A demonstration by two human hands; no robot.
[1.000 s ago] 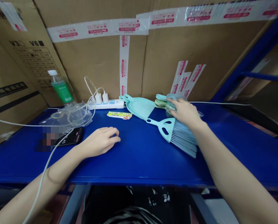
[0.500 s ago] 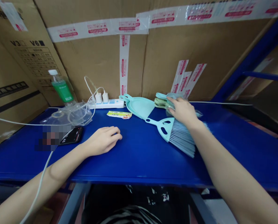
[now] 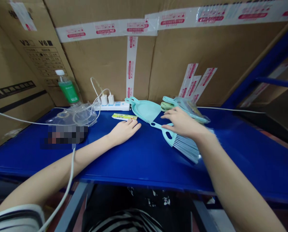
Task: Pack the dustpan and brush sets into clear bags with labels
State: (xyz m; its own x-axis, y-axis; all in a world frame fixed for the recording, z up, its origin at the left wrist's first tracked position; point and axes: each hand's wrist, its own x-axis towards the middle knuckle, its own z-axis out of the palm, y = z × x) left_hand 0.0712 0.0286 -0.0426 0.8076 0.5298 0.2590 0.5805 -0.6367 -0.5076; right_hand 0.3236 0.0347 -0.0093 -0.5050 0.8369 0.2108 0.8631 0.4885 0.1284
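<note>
My right hand (image 3: 182, 124) lies over the head of a small teal hand brush (image 3: 180, 141) on the blue shelf (image 3: 144, 158), fingers curled loosely around its top near the handle. My left hand (image 3: 124, 129) rests flat on the shelf with fingers stretched toward a yellow-green printed label card (image 3: 124, 117). A teal dustpan (image 3: 145, 109) lies just beyond both hands. Behind my right hand sits a bagged bundle of more teal and green dustpan sets (image 3: 184, 104).
At the back stand taped cardboard boxes (image 3: 158, 58). A white power strip (image 3: 112, 105) with two chargers, a green bottle (image 3: 68, 88), a crumpled clear bag (image 3: 73, 117) and a blurred phone (image 3: 65, 137) with a white cable occupy the left. A blue rack post (image 3: 262, 64) rises at right.
My left hand slid forward from mid-shelf to just beside the label card. My right hand pulled back from the bagged bundle onto the brush head. The view shifted slightly.
</note>
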